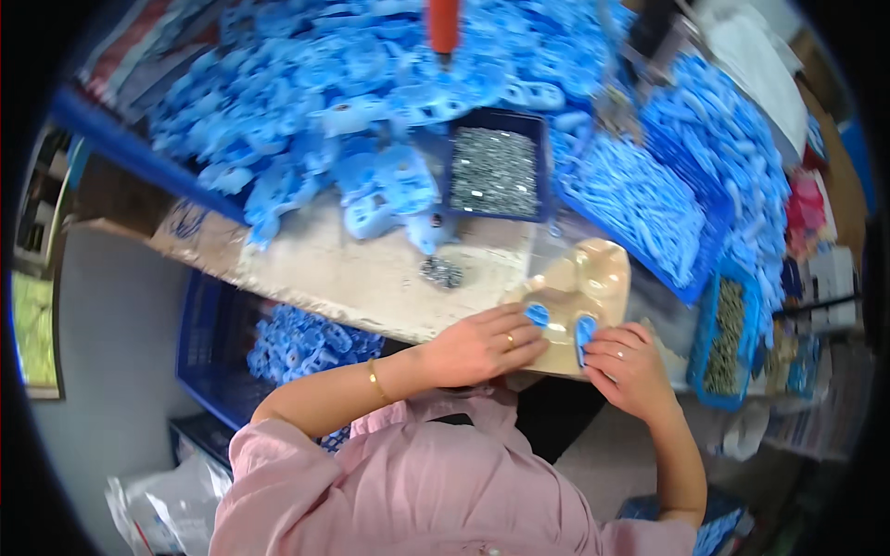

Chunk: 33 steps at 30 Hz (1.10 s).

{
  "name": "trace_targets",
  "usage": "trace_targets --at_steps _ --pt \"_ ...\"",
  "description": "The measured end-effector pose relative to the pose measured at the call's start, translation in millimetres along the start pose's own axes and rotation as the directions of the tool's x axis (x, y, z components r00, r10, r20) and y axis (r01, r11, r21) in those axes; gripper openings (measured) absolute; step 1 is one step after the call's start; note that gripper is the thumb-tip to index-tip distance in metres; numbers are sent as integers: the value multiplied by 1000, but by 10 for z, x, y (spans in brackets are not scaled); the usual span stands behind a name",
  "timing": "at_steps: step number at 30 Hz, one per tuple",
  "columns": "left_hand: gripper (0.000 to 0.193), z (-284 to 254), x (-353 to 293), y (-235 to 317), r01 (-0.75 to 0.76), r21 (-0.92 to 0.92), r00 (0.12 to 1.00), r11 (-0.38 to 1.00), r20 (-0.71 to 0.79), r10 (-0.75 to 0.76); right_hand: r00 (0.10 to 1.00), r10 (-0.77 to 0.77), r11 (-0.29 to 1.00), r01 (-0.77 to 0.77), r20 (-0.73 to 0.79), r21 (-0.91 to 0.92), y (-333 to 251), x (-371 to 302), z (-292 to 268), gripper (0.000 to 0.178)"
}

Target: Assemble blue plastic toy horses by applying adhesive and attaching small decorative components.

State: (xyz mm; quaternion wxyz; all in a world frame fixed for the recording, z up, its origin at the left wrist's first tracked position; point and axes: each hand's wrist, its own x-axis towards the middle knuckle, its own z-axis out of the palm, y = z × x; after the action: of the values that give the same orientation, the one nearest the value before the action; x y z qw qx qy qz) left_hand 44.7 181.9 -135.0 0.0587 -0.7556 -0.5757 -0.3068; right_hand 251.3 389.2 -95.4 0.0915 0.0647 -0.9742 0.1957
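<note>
Small blue plastic piece (pixel 537 314) pinched by left hand (pixel 482 345) at its 2 o'clock, second blue piece (pixel 585 334) gripped by right hand (pixel 629 369) at 11 o'clock, both held over tan moulded jig (pixel 593 278), fingers curled closed.

Smooth blue plastic parts (pixel 371 185) are seen heaped; a glossy tan block (pixel 584 287) is seen beside dull metal screws (pixel 493 171) on a rough, worn benchtop (pixel 371 278).
</note>
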Motion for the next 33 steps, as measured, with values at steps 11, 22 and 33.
trace_targets --at_steps 11,22,33 --pt "27 -1001 -760 -1202 781 375 591 500 -702 -397 959 244 956 -214 -141 199 -139 220 -122 18" --pt "22 -2014 -942 -1886 667 -369 350 647 -611 -710 957 256 944 -217 -138 248 -261 305 -8 12" --pt "34 -1784 -1015 -1131 -378 -907 261 185 -296 -919 947 253 903 -156 -200 400 -503 527 85 14"
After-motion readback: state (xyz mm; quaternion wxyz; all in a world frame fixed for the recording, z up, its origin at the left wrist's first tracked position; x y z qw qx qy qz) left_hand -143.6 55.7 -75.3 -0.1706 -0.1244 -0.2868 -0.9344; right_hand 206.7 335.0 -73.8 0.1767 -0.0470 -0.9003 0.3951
